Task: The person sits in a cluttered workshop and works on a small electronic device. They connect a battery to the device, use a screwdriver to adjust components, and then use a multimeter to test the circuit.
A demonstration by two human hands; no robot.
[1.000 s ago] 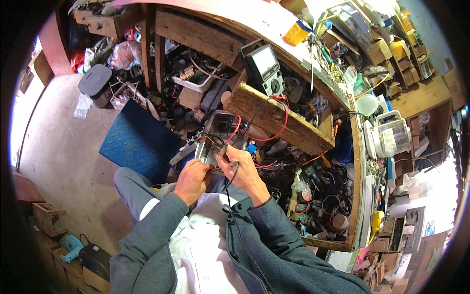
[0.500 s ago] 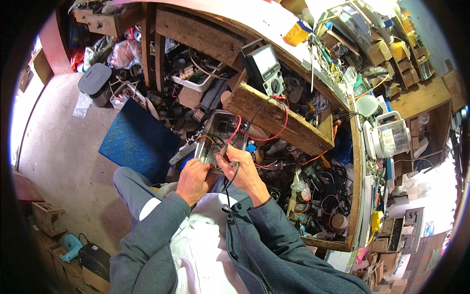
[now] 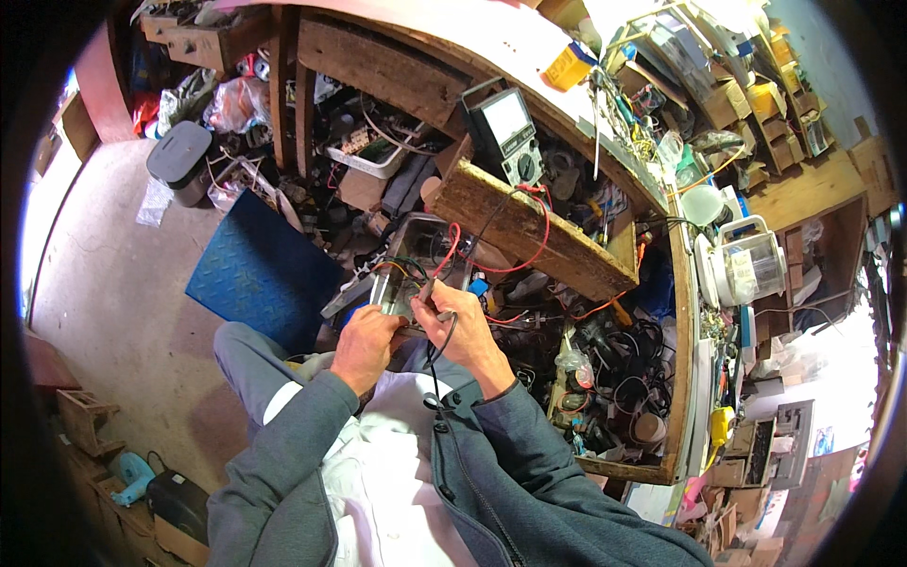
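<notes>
My right hand (image 3: pixel 461 331) is closed around test probes, at the near end of an open metal case (image 3: pixel 385 283). A red lead (image 3: pixel 546 236) and a black lead (image 3: pixel 488 227) run from this hand's area to an analog multimeter (image 3: pixel 507 132), which leans on the wooden drawer's far end. Black cable also hangs below the hand, over my lap. My left hand (image 3: pixel 366 348) has its fingers curled at the case's near left edge; whether it pinches the rim or something small is hidden. Several thin coloured wires (image 3: pixel 402 266) loop out of the case. The probe tips cannot be made out.
A wooden drawer board (image 3: pixel 539 227) stands just beyond my right hand. Cables and parts fill the drawer (image 3: pixel 624 378) at right. A blue textured mat (image 3: pixel 265 269) lies left of the case. A lidded grey bin (image 3: pixel 179 156) stands on the floor at far left.
The whole view has shifted slightly to the left. My hands keep nearly the same grip and place at the case, with the right hand's probes only slightly moved.
</notes>
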